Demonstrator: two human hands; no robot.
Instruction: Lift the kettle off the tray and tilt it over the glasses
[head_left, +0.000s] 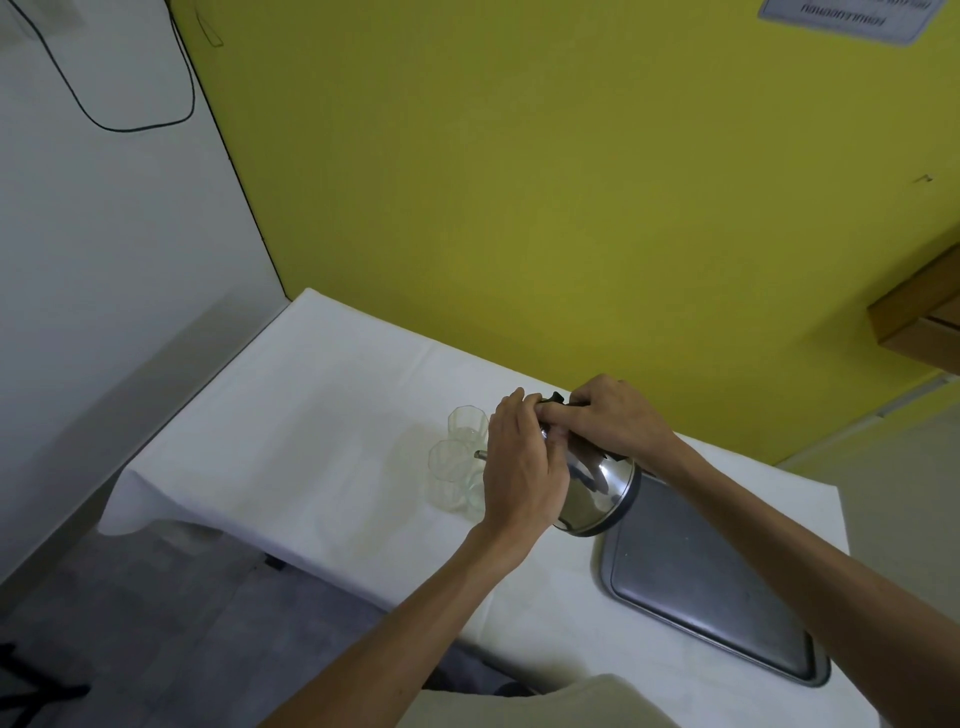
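A shiny steel kettle (597, 493) is tilted to the left above the white-clothed table (311, 441), its thin spout (479, 455) pointing at clear glasses. My right hand (608, 418) grips the kettle's black handle at the top. My left hand (522, 467) lies against the kettle's lid and near side, fingers curved over it, hiding much of the body. One glass (467, 423) stands furthest back, a second glass (451, 470) is just under the spout, and a third is mostly hidden behind my left hand.
A dark metal tray (701, 587) lies flat on the table to the right of the kettle. A yellow wall runs behind the table, a white wall with a black cable on the left. A wooden shelf edge (919, 322) juts out at right.
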